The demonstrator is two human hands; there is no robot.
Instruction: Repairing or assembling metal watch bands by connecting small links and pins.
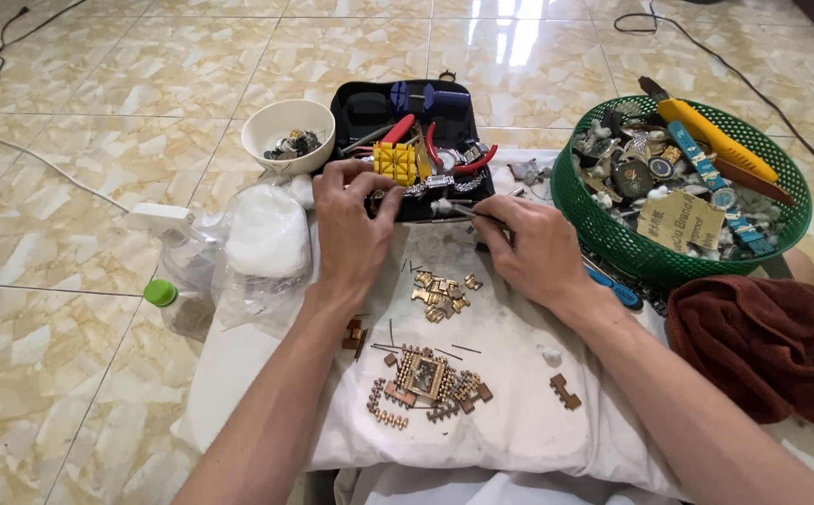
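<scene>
My left hand (351, 229) grips a silver metal watch band (416, 190) at the front edge of an open black tool case (369, 103). My right hand (533, 248) holds a thin tool, tweezers with a white cotton wad at the tip (444, 207), touching the band. Below the hands, loose gold band links (439, 292) lie on a stained white cloth (519, 411). Nearer me sits a gold square watch with taken-apart band pieces (424, 376).
A white bowl of small metal parts (287, 136) stands left of the case. A green basket (612, 238) full of watches and tools is on the right. A spray bottle (168, 229), a plastic bag of cotton (266, 234), a dark red towel (762, 346), cables on the tiled floor.
</scene>
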